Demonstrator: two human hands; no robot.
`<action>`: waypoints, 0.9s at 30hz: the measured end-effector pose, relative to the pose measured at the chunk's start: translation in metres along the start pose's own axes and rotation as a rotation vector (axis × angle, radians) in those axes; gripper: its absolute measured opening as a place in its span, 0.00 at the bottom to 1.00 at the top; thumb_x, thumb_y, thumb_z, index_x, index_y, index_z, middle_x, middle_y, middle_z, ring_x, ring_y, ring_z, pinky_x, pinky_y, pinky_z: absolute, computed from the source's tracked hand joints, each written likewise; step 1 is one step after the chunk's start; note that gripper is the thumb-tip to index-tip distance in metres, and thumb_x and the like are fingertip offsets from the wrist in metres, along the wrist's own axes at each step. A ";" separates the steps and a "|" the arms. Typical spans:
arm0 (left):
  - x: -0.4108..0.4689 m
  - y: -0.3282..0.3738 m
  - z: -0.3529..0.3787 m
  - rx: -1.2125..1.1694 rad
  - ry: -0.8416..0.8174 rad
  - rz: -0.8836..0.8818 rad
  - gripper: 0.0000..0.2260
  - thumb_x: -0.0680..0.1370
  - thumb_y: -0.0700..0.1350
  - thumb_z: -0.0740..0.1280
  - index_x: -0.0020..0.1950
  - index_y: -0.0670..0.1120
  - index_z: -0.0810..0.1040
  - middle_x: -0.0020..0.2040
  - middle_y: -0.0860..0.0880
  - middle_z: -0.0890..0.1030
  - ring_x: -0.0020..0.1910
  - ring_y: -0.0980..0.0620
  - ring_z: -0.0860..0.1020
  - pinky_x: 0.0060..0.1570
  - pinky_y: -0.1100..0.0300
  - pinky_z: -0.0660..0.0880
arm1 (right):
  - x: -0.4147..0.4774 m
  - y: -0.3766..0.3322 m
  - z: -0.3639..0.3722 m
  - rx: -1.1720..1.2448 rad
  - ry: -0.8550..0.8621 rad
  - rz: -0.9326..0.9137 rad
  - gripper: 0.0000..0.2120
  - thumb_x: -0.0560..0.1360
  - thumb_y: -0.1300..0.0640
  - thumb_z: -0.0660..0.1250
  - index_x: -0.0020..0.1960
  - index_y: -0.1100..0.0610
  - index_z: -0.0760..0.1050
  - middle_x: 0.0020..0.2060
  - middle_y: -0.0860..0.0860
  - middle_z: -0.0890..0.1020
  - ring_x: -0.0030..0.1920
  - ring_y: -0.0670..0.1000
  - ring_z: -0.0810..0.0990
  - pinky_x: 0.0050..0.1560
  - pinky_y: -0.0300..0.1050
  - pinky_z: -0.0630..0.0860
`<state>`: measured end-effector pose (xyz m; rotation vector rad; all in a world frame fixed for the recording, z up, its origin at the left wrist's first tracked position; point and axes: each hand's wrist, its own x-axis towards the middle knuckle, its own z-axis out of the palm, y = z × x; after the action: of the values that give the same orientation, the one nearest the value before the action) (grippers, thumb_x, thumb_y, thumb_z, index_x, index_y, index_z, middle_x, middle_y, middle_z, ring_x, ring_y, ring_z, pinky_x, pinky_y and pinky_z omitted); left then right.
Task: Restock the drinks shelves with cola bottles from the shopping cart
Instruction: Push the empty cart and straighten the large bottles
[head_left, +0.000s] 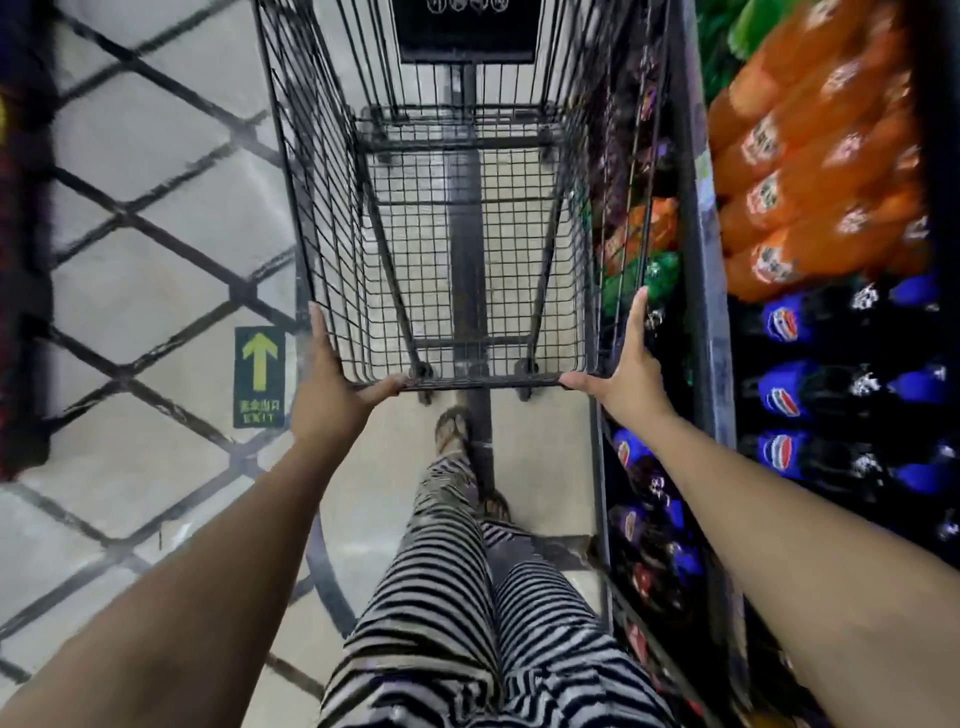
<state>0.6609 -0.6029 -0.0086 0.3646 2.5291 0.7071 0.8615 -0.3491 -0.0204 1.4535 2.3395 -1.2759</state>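
Note:
The black wire shopping cart (483, 383) stands in the aisle in front of me, and I see no bottles in its basket. My left hand (327, 384) presses on the cart's near left corner, fingers straight along the side and thumb on the near rim. My right hand (626, 369) lies the same way on the near right corner. Dark cola bottles with blue labels (779, 402) lie in rows on the drinks shelf at the right, and more cola bottles (644, 493) fill a lower shelf beside the cart.
Orange soda bottles (810, 171) fill the shelf above the cola. The shelf's grey upright (701, 260) runs close along the cart's right side. A green exit arrow sticker (259, 376) marks the tiled floor at the left. My striped trousers and sandalled feet (452, 431) are behind the cart.

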 end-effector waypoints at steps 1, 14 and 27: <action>0.019 0.009 -0.003 0.012 0.010 0.002 0.56 0.66 0.60 0.76 0.79 0.54 0.39 0.78 0.49 0.58 0.69 0.41 0.70 0.52 0.51 0.72 | 0.019 -0.010 -0.004 -0.012 0.000 0.000 0.64 0.62 0.43 0.78 0.74 0.43 0.27 0.67 0.67 0.70 0.61 0.63 0.74 0.50 0.46 0.67; 0.256 0.118 -0.044 0.098 0.005 -0.046 0.57 0.63 0.64 0.75 0.77 0.57 0.37 0.69 0.39 0.72 0.61 0.35 0.75 0.50 0.46 0.75 | 0.242 -0.141 -0.052 -0.071 -0.003 -0.053 0.64 0.63 0.44 0.78 0.73 0.43 0.27 0.76 0.60 0.58 0.65 0.62 0.72 0.61 0.53 0.71; 0.444 0.202 -0.068 0.056 0.008 0.023 0.57 0.64 0.63 0.75 0.76 0.59 0.35 0.76 0.47 0.63 0.70 0.40 0.69 0.60 0.45 0.73 | 0.412 -0.242 -0.096 -0.028 -0.006 -0.037 0.62 0.66 0.49 0.78 0.74 0.44 0.28 0.74 0.60 0.62 0.65 0.60 0.72 0.63 0.50 0.68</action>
<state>0.2740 -0.2980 -0.0168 0.4116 2.5599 0.6487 0.4819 -0.0432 -0.0136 1.4030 2.3811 -1.2487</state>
